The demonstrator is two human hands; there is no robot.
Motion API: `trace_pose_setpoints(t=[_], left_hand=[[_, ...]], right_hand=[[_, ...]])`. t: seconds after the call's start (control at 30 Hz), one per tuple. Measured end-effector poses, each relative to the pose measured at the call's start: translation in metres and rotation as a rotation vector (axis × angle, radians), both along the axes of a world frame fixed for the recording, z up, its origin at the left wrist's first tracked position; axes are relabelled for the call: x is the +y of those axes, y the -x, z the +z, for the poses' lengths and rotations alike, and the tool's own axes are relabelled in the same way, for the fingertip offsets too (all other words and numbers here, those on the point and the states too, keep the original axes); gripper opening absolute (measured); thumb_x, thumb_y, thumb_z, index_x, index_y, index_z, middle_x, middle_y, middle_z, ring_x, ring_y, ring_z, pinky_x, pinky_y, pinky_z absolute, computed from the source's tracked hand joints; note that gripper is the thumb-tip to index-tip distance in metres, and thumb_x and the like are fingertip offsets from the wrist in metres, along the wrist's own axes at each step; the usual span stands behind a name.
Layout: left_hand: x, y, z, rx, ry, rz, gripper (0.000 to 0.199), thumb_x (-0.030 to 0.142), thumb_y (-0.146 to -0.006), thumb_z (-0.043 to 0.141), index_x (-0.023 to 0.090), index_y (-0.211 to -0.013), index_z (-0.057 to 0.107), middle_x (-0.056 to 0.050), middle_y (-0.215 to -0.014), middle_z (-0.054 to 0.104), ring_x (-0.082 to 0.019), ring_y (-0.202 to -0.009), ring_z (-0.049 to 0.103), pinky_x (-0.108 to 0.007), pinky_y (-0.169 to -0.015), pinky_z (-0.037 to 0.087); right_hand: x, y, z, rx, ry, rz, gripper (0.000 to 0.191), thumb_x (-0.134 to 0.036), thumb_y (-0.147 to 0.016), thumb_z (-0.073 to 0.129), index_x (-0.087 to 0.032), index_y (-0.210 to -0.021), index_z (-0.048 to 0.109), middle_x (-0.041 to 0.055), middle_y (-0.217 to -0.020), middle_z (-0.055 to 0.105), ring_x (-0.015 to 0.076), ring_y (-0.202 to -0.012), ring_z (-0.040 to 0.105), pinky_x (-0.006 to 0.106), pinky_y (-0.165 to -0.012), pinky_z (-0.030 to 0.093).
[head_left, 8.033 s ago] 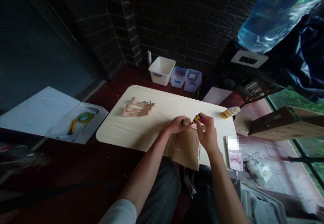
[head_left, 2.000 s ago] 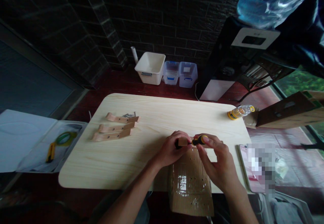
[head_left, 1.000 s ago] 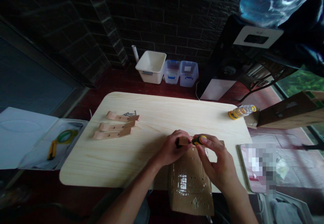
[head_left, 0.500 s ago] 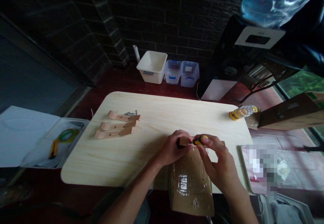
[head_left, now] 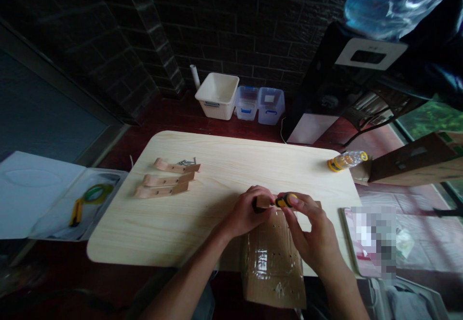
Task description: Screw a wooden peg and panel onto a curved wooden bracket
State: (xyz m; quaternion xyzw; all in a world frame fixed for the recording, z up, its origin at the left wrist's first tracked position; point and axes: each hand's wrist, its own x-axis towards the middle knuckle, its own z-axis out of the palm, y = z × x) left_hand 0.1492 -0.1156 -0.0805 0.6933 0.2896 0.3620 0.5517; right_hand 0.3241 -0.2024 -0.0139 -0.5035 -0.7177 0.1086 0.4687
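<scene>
My right hand [head_left: 314, 221] is closed on the yellow-and-black handle of a screwdriver [head_left: 285, 200], which points left. Its tip meets a small brown strip [head_left: 265, 201], and my left hand [head_left: 250, 211] grips this strip with fingers wrapped round it. Whether a screw sits at the tip is too small to tell. Under both hands lies a taped piece of cardboard [head_left: 277, 262] with several small holes, hanging over the table's near edge. To the left, bent brown strips [head_left: 169, 180] with dark holes lie beside a few metal screws [head_left: 187, 161].
The pale wooden table [head_left: 119, 233] carries a clear bottle with yellow ends [head_left: 347, 160] at its right edge. An open white case [head_left: 87, 204] with a yellow cutter [head_left: 75, 212] stands left. Plastic bins [head_left: 217, 103] sit on the floor behind, near a water dispenser [head_left: 325, 88].
</scene>
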Motion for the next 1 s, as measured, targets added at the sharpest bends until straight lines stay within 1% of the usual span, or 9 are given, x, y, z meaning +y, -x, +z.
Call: trace_pose_setpoints(t=[0.2, 0.37, 0.5, 0.6, 0.73, 0.8, 0.93, 1.0], left_hand=[[0.0004, 0.0000, -0.0012, 0.001, 0.001, 0.002, 0.016, 0.025, -0.089, 0.076, 0.020, -0.103, 0.071, -0.009, -0.113, 0.073, -0.025, -0.111, 0.068, -0.044, -0.102, 0.053], [0.0005, -0.0003, 0.0001, -0.011, 0.003, 0.005, 0.015, 0.026, -0.088, 0.077, 0.020, -0.101, 0.071, -0.009, -0.111, 0.073, -0.025, -0.110, 0.068, -0.044, -0.102, 0.053], [0.0009, -0.0008, 0.0012, -0.001, 0.012, 0.004, 0.015, 0.025, -0.088, 0.078, 0.020, -0.101, 0.071, -0.009, -0.111, 0.073, -0.026, -0.109, 0.068, -0.044, -0.103, 0.053], [0.0007, -0.0006, 0.0014, 0.001, 0.013, 0.000, 0.014, 0.026, -0.089, 0.077, 0.020, -0.100, 0.071, -0.009, -0.111, 0.073, -0.025, -0.109, 0.068, -0.044, -0.102, 0.053], [0.0005, 0.0002, 0.0012, -0.007, 0.005, -0.008, 0.016, 0.027, -0.090, 0.076, 0.020, -0.103, 0.071, -0.009, -0.111, 0.073, -0.025, -0.109, 0.068, -0.044, -0.101, 0.053], [0.0006, 0.0004, 0.0013, -0.005, 0.000, -0.005, 0.016, 0.027, -0.090, 0.077, 0.020, -0.102, 0.071, -0.009, -0.111, 0.073, -0.025, -0.108, 0.068, -0.043, -0.100, 0.053], [0.0005, 0.0000, 0.0013, -0.002, -0.004, -0.005, 0.013, 0.026, -0.090, 0.076, 0.020, -0.101, 0.071, -0.008, -0.110, 0.073, -0.025, -0.108, 0.068, -0.043, -0.101, 0.053], [0.0004, -0.0003, 0.0009, -0.004, -0.003, -0.008, 0.014, 0.026, -0.090, 0.076, 0.020, -0.101, 0.070, -0.008, -0.110, 0.073, -0.024, -0.108, 0.068, -0.043, -0.101, 0.053]], right_hand=[[0.0003, 0.0028, 0.0027, 0.038, -0.006, 0.007, 0.055, -0.003, -0.097, 0.063, -0.027, -0.144, 0.048, 0.0107, -0.133, 0.069, 0.0189, -0.124, 0.070, 0.034, -0.094, 0.065], [0.0003, 0.0003, -0.0017, 0.014, -0.012, 0.006, 0.055, -0.002, -0.098, 0.062, -0.030, -0.144, 0.050, 0.0074, -0.125, 0.072, 0.0175, -0.119, 0.072, 0.031, -0.090, 0.065], [0.0004, -0.0023, -0.0044, 0.020, 0.004, 0.005, 0.056, -0.003, -0.098, 0.062, -0.032, -0.143, 0.051, 0.0065, -0.124, 0.072, 0.0178, -0.117, 0.073, 0.032, -0.088, 0.065], [0.0003, -0.0021, -0.0029, 0.031, -0.002, 0.011, 0.056, -0.003, -0.097, 0.063, -0.031, -0.144, 0.050, 0.0066, -0.123, 0.071, 0.0175, -0.116, 0.073, 0.032, -0.089, 0.065], [-0.0006, 0.0003, 0.0005, 0.050, -0.007, 0.019, 0.056, -0.003, -0.096, 0.064, -0.028, -0.144, 0.049, 0.0103, -0.133, 0.068, 0.0195, -0.124, 0.070, 0.036, -0.096, 0.064], [-0.0010, 0.0007, 0.0002, 0.050, -0.006, 0.016, 0.054, -0.002, -0.097, 0.062, -0.027, -0.143, 0.049, 0.0113, -0.135, 0.068, 0.0197, -0.126, 0.069, 0.036, -0.098, 0.063], [0.0001, -0.0019, -0.0045, 0.054, -0.028, 0.012, 0.053, -0.003, -0.097, 0.063, -0.028, -0.143, 0.050, 0.0079, -0.125, 0.072, 0.0182, -0.119, 0.073, 0.033, -0.092, 0.065], [0.0011, -0.0036, -0.0063, 0.052, -0.023, 0.015, 0.053, -0.003, -0.097, 0.064, -0.029, -0.141, 0.051, 0.0066, -0.123, 0.073, 0.0182, -0.116, 0.074, 0.033, -0.090, 0.065]])
